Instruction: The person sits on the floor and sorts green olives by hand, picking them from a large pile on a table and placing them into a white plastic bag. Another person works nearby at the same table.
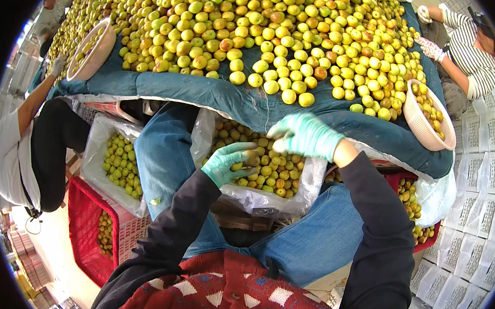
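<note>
My left hand point(229, 162), in a pale green knit glove, hovers over a plastic-lined crate point(265, 202) between my knees. Its fingers curl around yellow-green fruits point(237, 167) that look like fresh jujubes. More fruits point(272, 171), many browner, fill the crate below. My right hand point(307, 135), gloved alike, is blurred above the crate's far right part, beside the padded blue cloth edge point(234, 97) of the table. Its fingers point left, and whether they hold anything is unclear. A broad heap of fruits point(222, 28) covers the table beyond.
Perforated baskets with fruit stand at the table's left point(104, 54) and right point(425, 132) edges. A lined crate of greener fruits point(122, 163) and a red crate point(91, 229) lie left. Co-workers' gloved hands point(431, 49) point(58, 64) are at both sides. Wrapped white boxes point(476, 200) line the right.
</note>
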### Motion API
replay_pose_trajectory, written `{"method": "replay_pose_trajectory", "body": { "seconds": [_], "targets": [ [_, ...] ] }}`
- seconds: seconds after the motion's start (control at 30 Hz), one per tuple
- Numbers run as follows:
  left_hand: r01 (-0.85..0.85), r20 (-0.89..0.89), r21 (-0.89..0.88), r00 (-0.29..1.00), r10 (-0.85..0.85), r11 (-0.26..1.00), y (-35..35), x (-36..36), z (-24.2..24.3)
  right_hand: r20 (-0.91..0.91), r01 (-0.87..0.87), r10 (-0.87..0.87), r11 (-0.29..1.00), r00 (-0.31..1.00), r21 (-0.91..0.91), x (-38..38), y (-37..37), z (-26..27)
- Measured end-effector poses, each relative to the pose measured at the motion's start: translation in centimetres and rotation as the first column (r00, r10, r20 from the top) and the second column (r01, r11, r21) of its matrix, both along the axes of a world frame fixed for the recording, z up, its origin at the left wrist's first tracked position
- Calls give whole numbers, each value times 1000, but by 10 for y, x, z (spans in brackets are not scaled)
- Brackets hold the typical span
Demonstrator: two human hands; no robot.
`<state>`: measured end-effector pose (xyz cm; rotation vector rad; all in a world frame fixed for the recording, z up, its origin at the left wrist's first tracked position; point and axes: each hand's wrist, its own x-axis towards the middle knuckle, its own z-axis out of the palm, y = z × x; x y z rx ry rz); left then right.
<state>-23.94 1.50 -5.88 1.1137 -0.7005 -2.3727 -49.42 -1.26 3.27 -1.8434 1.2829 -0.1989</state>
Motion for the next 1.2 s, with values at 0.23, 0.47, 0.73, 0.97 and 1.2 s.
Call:
{"method": "replay_pose_trajectory", "body": {
  "seconds": [0.23,0.47,0.73,0.97,1.2],
  "targets": [
    [-120,52,-634,979,197,764,-55,-5,27,-255,475,-488,873,835,-115,-76,-40,-25],
    [527,709,-701,585,393,480,-151,-70,10,-400,354,-426,903,811,-243,-28,-58,-33],
    [536,611,-511,776,-154,672,-184,-79,31,-281,256,-303,948,911,-191,-22,-73,-33],
    [664,610,-629,744,-274,404,-121,-47,37,-251,-11,-7,997,968,-73,6,-39,-25],
    [610,554,-596,783,-282,522,-95,-11,48,-198,269,-325,926,925,-266,-55,-56,-4]
  ]
}}
